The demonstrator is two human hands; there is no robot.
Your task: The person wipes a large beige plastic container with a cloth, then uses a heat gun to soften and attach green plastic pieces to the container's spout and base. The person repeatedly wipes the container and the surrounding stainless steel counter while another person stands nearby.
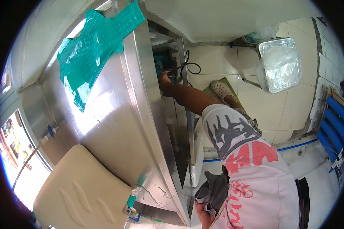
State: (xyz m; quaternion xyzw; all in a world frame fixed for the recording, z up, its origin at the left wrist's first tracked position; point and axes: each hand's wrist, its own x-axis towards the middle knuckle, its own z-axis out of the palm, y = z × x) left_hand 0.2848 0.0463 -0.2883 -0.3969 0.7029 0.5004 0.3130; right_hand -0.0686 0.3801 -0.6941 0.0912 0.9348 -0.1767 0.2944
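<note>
Right hand inside the steel bench (103, 133), left hand just beside it with a grey cloth.
The right hand (164, 78) reaches through the bench's open side to a teal-and-black object (162, 61) in there; it touches or nearly touches it, but its fingers are partly hidden, so I cannot tell whether it grips. A black cable (193, 68) loops out of the same opening. The left hand (204, 214), near the bench's lower end, has its fingers closed on the grey cloth (215, 187) (bunched, hanging in folds). On the bench lie teal plastic strips (91, 51); a beige moulded panel (80, 191) stands over its lower left part. Well apart from the bench, on its open side, is a clear-wrapped silvery tray (281, 66).
</note>
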